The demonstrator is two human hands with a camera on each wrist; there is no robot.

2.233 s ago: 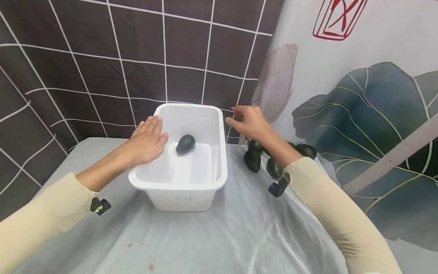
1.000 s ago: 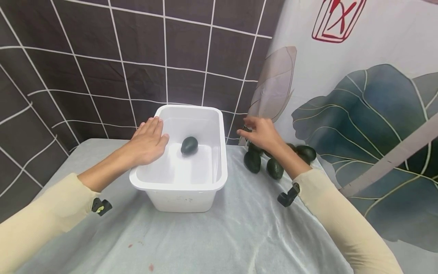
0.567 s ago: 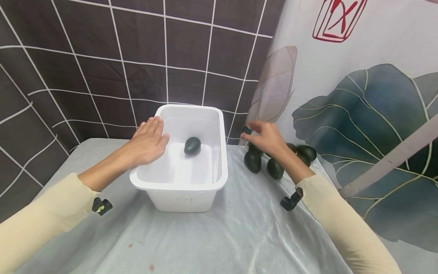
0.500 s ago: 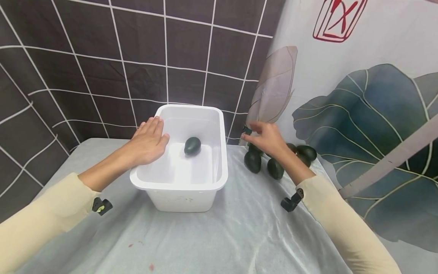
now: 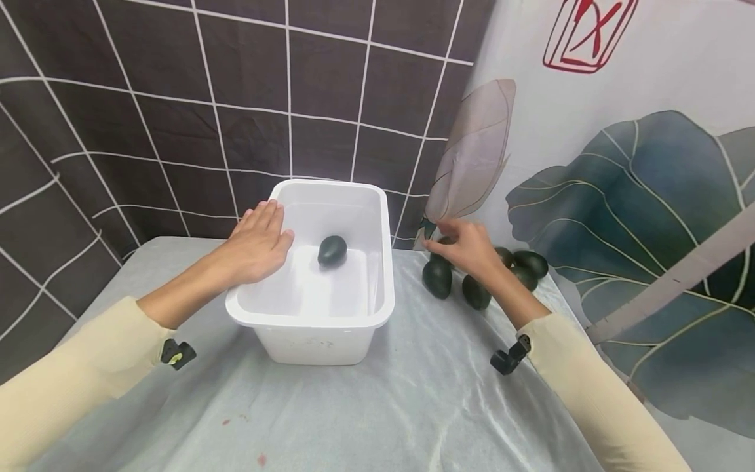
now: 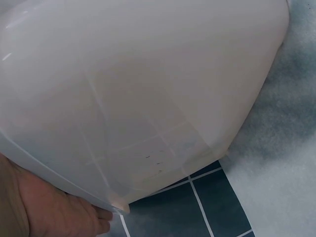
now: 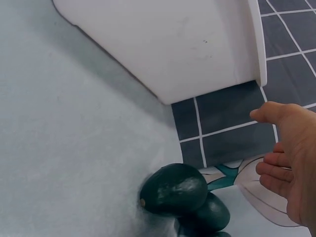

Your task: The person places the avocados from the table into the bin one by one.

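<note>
The white rectangular tub point(image 5: 312, 345) looks like smooth, glossy plastic. At its three o'clock, the dark-green egg-shaped fruits point(image 7: 175, 190) have smooth, softly shining skins. Beneath, the pale grey tablecloth point(image 5: 354, 419) has a velvety sheen; at twelve o'clock hangs matt, dark-brown, white-gridded fabric point(image 5: 327, 72).

White tub point(image 5: 312, 345) — one avocado point(image 5: 333, 252) inside

It looks like a makeshift, screened-off corner; home or studio, I can't tell from here. A wrinkled, white-gridded dark hanging point(image 5: 242, 141) backs it all, meeting a pale hanging point(image 5: 545, 131) printed with big blue-green leaves point(image 5: 655, 164) and a red seal point(image 5: 597, 30). Grey cloth point(image 5: 354, 419) drapes the bench point(image 5: 159, 259) under a white tub point(image 5: 312, 345) and dark green fruit point(image 5: 437, 279).
</note>
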